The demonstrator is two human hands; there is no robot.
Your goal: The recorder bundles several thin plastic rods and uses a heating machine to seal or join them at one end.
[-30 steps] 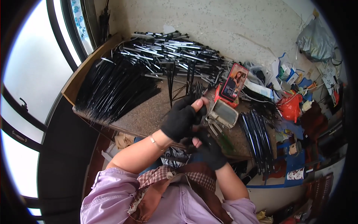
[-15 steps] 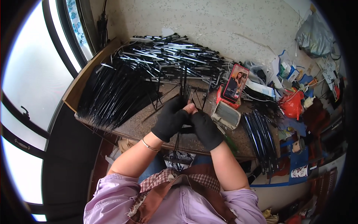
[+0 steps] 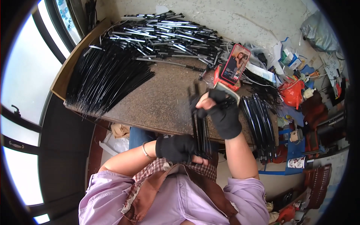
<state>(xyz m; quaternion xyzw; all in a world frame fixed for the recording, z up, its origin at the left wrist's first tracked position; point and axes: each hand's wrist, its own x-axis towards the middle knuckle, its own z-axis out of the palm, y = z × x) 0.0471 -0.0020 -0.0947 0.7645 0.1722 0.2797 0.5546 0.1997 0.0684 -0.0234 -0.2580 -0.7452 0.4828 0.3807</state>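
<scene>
A folded black umbrella frame (image 3: 202, 131), a narrow bundle of thin ribs, stands nearly upright between my hands at the table's front edge. My left hand (image 3: 176, 148), in a black fingerless glove, is closed around its lower end, close to my apron. Higher up, over the table, my right hand (image 3: 224, 114) wears the same kind of glove and has its fingers curled round the upper part. Motion smears the frame's top end slightly. Behind my right hand, a small open box (image 3: 229, 91) is partly hidden.
Many thin black ribs (image 3: 108, 78) lie fanned out on the table's left. A heap of silver-and-black shafts (image 3: 168, 33) runs along the back. A phone (image 3: 235, 63) leans on a red box (image 3: 221, 80). Black tubes (image 3: 258, 123) lie at the right edge, near a red bag (image 3: 291, 96).
Both hands were together over the table, with ribs spread around them. Now the ribs are gathered into a bundle; my left hand has come down toward me and my right hand has moved right.
</scene>
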